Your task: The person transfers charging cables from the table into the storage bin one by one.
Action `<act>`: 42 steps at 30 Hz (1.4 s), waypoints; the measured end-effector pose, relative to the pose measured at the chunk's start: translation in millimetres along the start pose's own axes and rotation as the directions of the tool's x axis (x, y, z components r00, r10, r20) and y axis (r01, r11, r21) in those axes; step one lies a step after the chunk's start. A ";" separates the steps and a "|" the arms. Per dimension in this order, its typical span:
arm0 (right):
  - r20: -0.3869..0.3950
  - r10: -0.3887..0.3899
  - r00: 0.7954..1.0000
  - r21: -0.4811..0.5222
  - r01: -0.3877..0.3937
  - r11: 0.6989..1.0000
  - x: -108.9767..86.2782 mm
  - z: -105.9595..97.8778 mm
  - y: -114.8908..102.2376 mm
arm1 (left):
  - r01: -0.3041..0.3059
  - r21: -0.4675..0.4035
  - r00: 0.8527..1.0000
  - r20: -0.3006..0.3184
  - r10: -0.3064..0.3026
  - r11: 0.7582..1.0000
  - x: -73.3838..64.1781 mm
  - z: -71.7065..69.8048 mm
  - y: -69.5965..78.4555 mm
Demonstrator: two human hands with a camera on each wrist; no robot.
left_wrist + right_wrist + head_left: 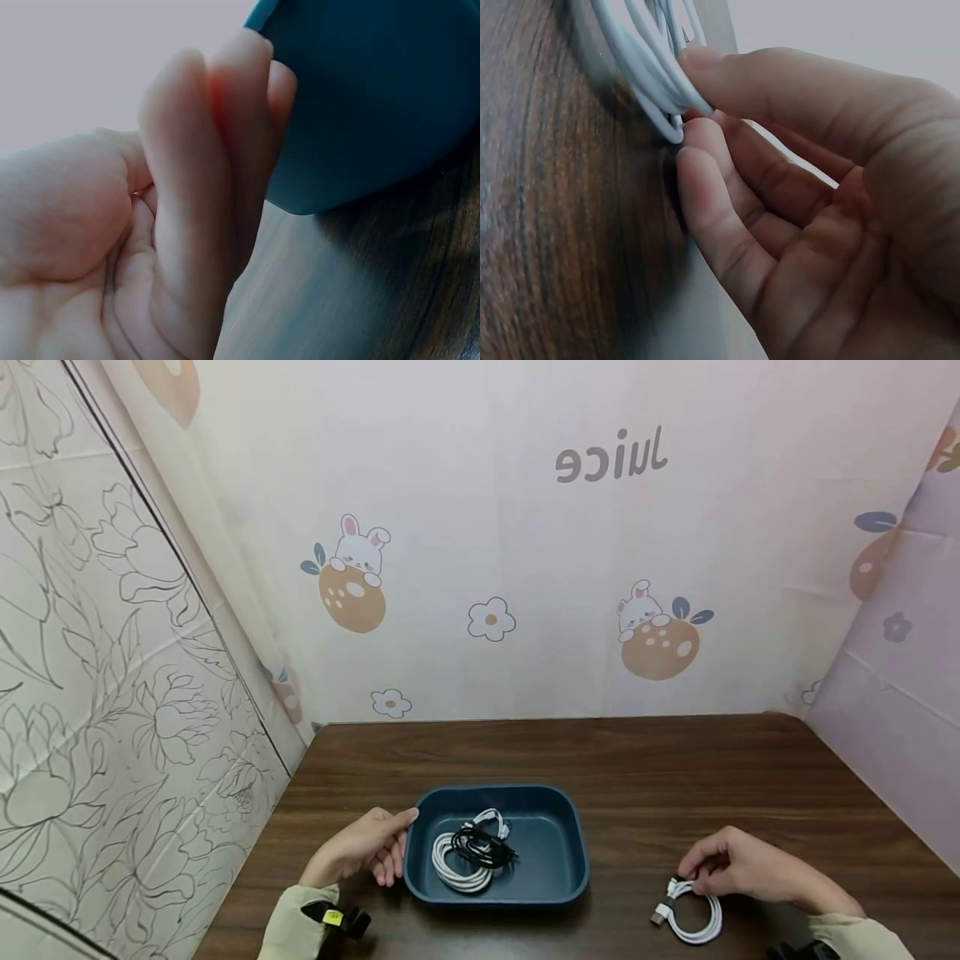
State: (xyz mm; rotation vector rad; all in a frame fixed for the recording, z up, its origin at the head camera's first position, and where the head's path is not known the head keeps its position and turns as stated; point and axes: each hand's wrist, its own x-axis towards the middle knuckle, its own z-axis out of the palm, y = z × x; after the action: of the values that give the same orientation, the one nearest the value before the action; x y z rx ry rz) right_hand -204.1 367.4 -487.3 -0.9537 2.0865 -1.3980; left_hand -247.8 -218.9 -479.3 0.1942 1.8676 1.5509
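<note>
In the head view, a dark blue tray (pixel 546 853) stands on the table with a coiled white cable (pixel 444 867) in its left half. A bundled black cable (pixel 480 852) lies on top of that coil. My left hand (pixel 366 845) holds the tray's left side, thumb at the rim and fingers against the outer wall (pixel 360 135). To the right of the tray, my right hand (pixel 753 867) pinches a coiled white USB cable (pixel 693 937) between thumb and fingers. The right wrist view shows its loops (pixel 641 60) close to the tabletop; its plug points left in the head view.
The dark wood table (pixel 675 777) ends at a pale patterned curtain (pixel 487 543) behind. Curtains also hang at the left and right sides. Bare wood lies between the tray and my right hand.
</note>
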 end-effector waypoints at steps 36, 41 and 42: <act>-0.076 -0.044 0.996 -0.283 0.021 0.959 27.3 8.0 -14.4 | 0.014 -0.013 1.000 0.010 -0.014 1.000 2.0 0.4 -1.8; -0.102 -0.088 0.991 -0.342 0.048 0.938 31.7 9.5 -13.3 | 0.012 -0.009 1.000 0.002 -0.012 1.000 0.4 1.2 -1.0; -0.102 -0.098 0.990 -0.352 0.056 0.934 32.0 9.6 -13.1 | 0.010 -0.007 1.000 0.002 -0.010 1.000 0.1 1.3 -0.7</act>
State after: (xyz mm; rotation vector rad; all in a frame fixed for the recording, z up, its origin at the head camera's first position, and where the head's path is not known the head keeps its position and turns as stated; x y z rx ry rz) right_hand -214.7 334.2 -478.7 -1.1238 2.4662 -1.1655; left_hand -246.9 -217.9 -480.0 0.1831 1.8582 1.5501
